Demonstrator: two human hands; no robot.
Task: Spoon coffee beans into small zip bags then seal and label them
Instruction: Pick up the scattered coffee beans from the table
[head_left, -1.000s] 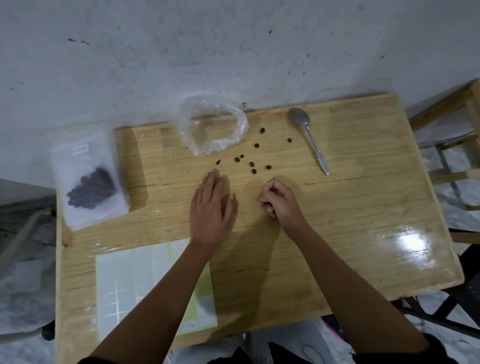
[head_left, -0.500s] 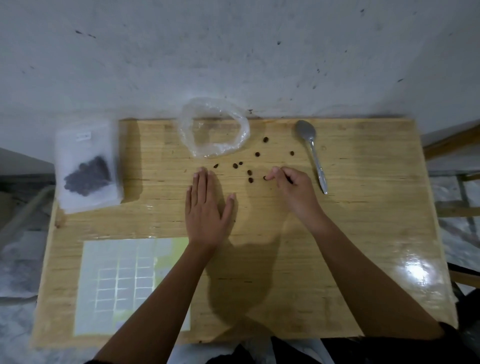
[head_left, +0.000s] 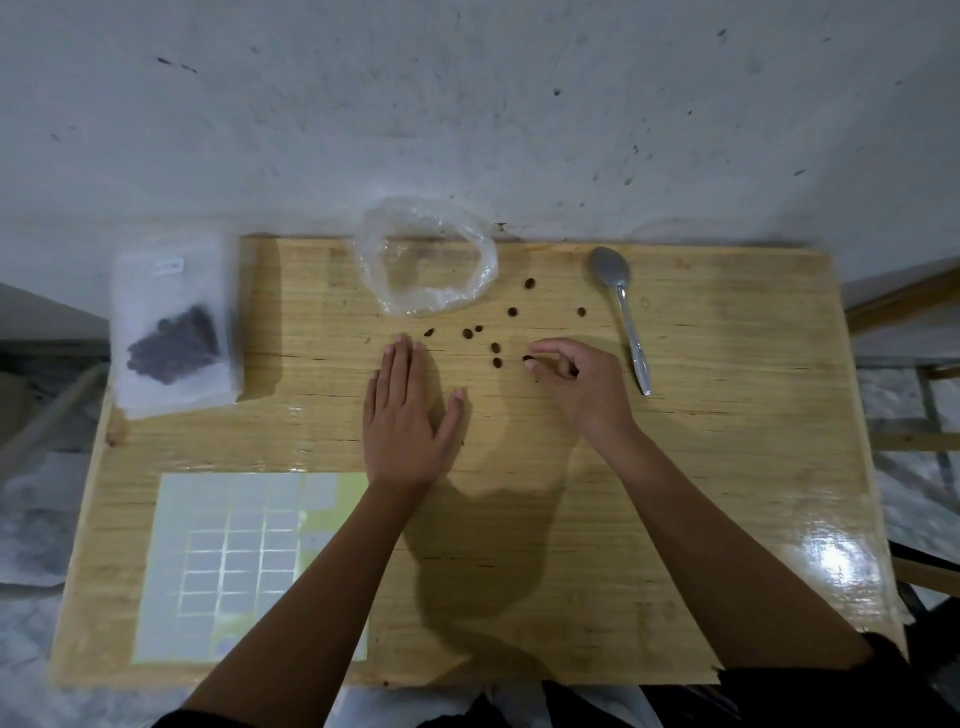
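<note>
Several loose coffee beans (head_left: 496, 349) lie scattered on the wooden table (head_left: 727, 415), just in front of a crumpled clear plastic bag (head_left: 475, 275) with its mouth rolled open. My right hand (head_left: 576, 384) has curled fingers, and its fingertips pinch one coffee bean (head_left: 527, 358) at the right edge of the scatter. My left hand (head_left: 405, 415) rests flat on the table, palm down, its fingertips next to the leftmost bean. A metal spoon (head_left: 623, 312) lies bowl-up to the right of my right hand. A small zip bag (head_left: 174, 332) holding beans, with a white label, sits at the table's left.
A sheet of white sticker labels (head_left: 223, 561) lies at the front left of the table. A grey wall rises directly behind the table. Part of a wooden frame (head_left: 904, 301) stands off the right edge.
My right hand moved forward from beside my left hand to the scattered beans and now pinches one. My left hand stayed flat. The camera view shifted slightly.
</note>
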